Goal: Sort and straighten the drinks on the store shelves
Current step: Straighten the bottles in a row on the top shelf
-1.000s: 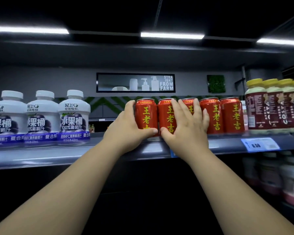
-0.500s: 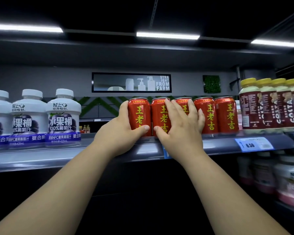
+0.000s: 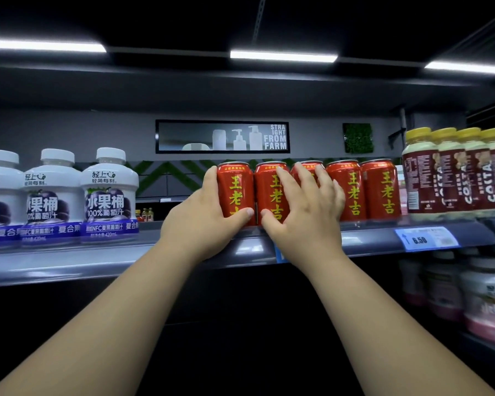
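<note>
A row of several red cans with yellow characters stands on the grey shelf (image 3: 97,261). My left hand (image 3: 200,224) grips the leftmost red can (image 3: 235,190), fingers round its left side and thumb across its lower front. My right hand (image 3: 303,215) lies with spread, nearly straight fingers over the fronts of the second can (image 3: 269,192) and the third can (image 3: 309,167), thumb at the second can's base. Two more red cans (image 3: 366,190) stand untouched to the right, touching side by side.
White grape-juice bottles (image 3: 109,195) stand left of the cans, with a gap in between. Brown Costa bottles with yellow caps (image 3: 452,178) crowd the right end. A blue price tag (image 3: 426,238) hangs on the shelf lip. Pale bottles (image 3: 486,298) fill the lower shelf at right.
Both hands stay on the same red cans. The fingers of my right hand have spread a little wider. The view has shifted slightly.
</note>
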`<state>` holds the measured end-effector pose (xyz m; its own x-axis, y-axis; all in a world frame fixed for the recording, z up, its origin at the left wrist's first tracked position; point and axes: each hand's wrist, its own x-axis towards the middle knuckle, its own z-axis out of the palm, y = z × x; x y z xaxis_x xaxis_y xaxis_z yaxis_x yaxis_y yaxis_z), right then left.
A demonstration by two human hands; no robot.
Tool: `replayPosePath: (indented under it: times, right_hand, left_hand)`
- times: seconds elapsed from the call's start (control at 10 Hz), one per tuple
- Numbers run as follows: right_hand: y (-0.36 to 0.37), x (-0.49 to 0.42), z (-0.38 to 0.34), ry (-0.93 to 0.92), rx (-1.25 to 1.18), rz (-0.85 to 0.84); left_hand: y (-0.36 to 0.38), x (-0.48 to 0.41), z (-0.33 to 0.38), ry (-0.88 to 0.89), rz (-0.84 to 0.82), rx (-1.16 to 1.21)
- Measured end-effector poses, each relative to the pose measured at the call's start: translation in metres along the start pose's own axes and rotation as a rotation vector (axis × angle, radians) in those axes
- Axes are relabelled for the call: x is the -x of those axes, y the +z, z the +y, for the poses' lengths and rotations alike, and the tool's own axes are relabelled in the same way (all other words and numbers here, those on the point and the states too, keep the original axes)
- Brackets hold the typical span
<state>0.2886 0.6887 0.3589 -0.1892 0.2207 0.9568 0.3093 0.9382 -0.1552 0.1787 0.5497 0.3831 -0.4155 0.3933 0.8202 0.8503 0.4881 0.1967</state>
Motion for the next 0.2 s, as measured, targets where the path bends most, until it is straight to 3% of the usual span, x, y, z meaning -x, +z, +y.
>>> replayPosePath:
  times: [0.2]
  right_hand:
    - [-0.0064,0.0047,0.0008,-0.084,-0.050,0.016]
  left_hand:
    - [-0.0032,0.0141,0.0066,0.018,0.174,-0.206]
